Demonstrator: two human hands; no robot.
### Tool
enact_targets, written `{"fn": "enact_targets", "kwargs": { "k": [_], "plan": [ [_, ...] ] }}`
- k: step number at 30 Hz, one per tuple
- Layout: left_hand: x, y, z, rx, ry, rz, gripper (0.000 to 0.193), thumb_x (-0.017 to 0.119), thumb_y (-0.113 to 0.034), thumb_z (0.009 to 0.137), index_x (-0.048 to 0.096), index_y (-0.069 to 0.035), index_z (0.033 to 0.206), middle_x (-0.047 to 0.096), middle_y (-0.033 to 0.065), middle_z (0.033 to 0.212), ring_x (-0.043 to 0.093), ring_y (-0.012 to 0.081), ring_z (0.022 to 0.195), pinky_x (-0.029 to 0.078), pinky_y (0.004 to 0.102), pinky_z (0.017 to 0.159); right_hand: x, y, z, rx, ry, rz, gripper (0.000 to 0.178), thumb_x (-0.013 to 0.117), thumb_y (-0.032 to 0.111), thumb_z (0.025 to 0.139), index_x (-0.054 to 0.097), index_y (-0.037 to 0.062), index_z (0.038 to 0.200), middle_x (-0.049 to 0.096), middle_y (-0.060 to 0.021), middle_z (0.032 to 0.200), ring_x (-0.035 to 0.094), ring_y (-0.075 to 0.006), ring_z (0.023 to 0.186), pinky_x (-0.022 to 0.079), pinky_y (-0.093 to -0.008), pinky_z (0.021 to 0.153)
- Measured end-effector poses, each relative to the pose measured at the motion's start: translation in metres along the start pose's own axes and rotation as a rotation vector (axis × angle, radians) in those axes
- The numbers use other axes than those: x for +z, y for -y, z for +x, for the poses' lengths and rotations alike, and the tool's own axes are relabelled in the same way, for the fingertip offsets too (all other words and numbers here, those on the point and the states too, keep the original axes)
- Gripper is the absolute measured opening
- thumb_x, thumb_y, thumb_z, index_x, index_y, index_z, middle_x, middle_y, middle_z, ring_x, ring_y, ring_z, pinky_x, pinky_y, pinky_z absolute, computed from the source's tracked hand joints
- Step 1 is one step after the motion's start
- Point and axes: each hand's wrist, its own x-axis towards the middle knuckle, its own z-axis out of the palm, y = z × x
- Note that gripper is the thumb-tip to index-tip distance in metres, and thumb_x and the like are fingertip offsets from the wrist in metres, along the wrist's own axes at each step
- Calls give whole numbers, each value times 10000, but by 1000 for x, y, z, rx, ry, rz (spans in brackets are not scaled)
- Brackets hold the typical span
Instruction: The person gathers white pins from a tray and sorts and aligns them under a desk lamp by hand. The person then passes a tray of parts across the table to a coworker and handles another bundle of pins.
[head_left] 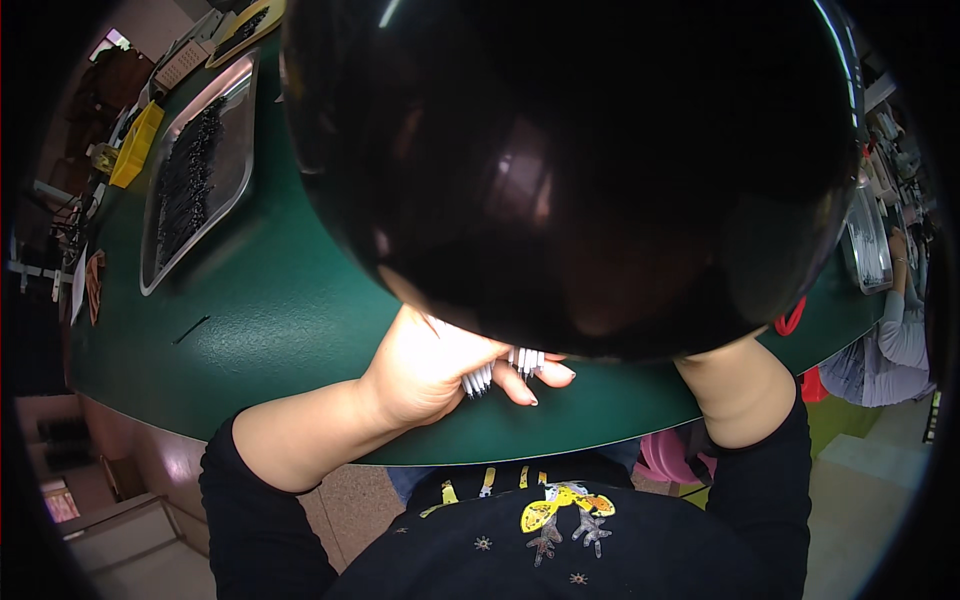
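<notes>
Near the table's front edge, my left hand point(420, 375) is closed round a bundle of thin white sticks point(478, 380) with dark tips. Their ends poke out between my fingers in two clusters. A large, glossy black dome-shaped thing point(580, 180) covers the middle and top of the picture and hides the sticks' far ends. My right forearm point(740, 385) reaches up under its lower right rim. The right hand itself is hidden behind the dome, so its fingers cannot be made out.
On the green table point(290, 330), a metal tray point(240, 175) of thin black pieces lies at left. A loose black stick point(190, 330) and a yellow bin point(137, 145) are near it. At right are a red loop point(790, 318), another tray point(866, 240) and another person's sleeve point(903, 330).
</notes>
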Motion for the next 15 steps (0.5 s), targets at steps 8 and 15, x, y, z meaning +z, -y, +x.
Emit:
{"fn": "enact_targets", "kwargs": {
  "k": [8,15],
  "plan": [
    [7,-5,4,5,73,1,278,363,-176,905,478,77,915,580,254,856,620,324,733,538,312,561,-7,-9,-2,-41,-45,402,200,482,80,806,618,-63,778,598,-111,624,593,-135,617,471,-220,567],
    [8,-10,4,-57,87,99,240,356,-142,905,493,52,872,595,198,731,565,175,492,390,192,376,0,1,0,42,-254,240,255,457,70,824,571,-72,646,604,-161,647,609,-199,653,492,-261,624]
  ]
}}
